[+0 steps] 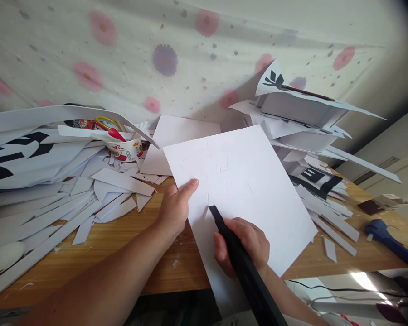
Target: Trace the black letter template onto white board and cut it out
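Note:
A large white foam board (238,167) slants across the table and out over its front edge, its face marked with thin lines that look like cuts. My left hand (177,203) grips the board's left edge, thumb on top and the other fingers hidden below. In my right hand (246,244) is a long black cutter (238,260), fingers wrapped round its handle. The cutter's narrow tip meets the board just right of my left thumb, beside a fine line; the blade itself is hard to make out.
White offcuts (122,181) heap up at the left, around a paper cup (125,149) holding tools. Behind the board lies another white sheet (187,127). Stacked white pieces (302,113) rise at the right. A blue-handled tool (391,240) lies on the wooden table (149,244).

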`<state>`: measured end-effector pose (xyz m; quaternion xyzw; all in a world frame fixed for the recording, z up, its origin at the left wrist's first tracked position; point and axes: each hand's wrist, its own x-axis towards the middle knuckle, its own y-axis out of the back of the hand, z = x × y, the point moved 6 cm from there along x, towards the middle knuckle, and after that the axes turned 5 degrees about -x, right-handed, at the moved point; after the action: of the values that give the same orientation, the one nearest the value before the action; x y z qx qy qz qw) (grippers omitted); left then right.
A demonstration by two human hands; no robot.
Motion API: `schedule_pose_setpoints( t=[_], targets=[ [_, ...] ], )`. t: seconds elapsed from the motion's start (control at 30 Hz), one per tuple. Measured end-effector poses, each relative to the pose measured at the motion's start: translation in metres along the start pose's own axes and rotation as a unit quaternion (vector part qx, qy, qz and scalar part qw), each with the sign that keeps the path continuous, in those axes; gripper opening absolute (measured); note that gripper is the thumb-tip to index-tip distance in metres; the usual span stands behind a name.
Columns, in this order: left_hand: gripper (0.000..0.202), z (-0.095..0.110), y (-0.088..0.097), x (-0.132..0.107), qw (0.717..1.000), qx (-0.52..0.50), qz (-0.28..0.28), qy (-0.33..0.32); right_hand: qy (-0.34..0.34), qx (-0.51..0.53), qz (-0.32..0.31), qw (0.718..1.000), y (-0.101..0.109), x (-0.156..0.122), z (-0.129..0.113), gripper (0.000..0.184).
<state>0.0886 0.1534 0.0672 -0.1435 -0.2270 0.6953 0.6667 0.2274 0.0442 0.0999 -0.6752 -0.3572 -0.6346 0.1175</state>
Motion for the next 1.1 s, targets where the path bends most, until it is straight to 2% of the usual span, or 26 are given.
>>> schedule_pose_setpoints(
  t=[0.23,0.57,0.73,1.1],
  targets=[
    [0.022,0.000,-0.003,0.000,1.000,-0.023,-0.001,-0.003,-0.021,-0.024,-0.016,0.999,0.000,-0.010,0.000,0.026],
    [0.025,-0.002,0.000,0.001,1.000,-0.023,0.011,-0.006,-0.017,-0.034,-0.004,0.999,0.002,-0.019,-0.012,0.026],
    [0.025,0.000,-0.001,-0.002,1.000,-0.012,0.011,-0.023,-0.039,-0.041,0.003,0.998,0.003,-0.025,-0.017,0.028],
    [0.024,0.000,-0.002,-0.003,0.999,-0.024,0.027,-0.028,-0.033,-0.035,0.020,0.999,0.007,-0.032,-0.029,0.022]
  ],
)
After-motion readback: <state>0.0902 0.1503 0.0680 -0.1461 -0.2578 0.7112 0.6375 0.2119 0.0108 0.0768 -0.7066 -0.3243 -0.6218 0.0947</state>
